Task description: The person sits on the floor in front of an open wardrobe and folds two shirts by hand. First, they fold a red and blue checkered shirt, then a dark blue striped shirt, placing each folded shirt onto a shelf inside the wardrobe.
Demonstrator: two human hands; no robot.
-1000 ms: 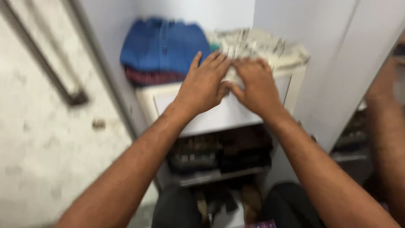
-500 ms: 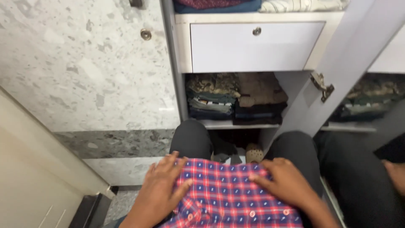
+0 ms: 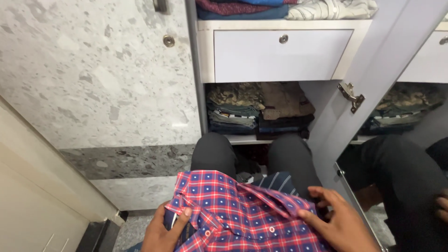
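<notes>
A red and blue checked shirt (image 3: pixel 242 219) lies across my lap, over my dark trousers (image 3: pixel 214 151). My left hand (image 3: pixel 163 231) grips the shirt's left edge near the collar, thumb on top of the cloth. My right hand (image 3: pixel 338 221) rests on the shirt's right side with fingers spread, pinching the fabric by the button placket. A striped dark lining (image 3: pixel 275 182) shows at the shirt's upper fold.
An open wardrobe stands ahead with a white drawer (image 3: pixel 280 53), folded clothes (image 3: pixel 259 107) on the shelf below it and more piled above (image 3: pixel 289 8). The mirrored door (image 3: pixel 396 140) stands open at the right. A speckled stone wall (image 3: pixel 93 79) fills the left.
One second ago both hands pressed on folded clothes above the drawer. They have come down to my lap and hold the checked shirt; since half a second ago the grip shifted slightly.
</notes>
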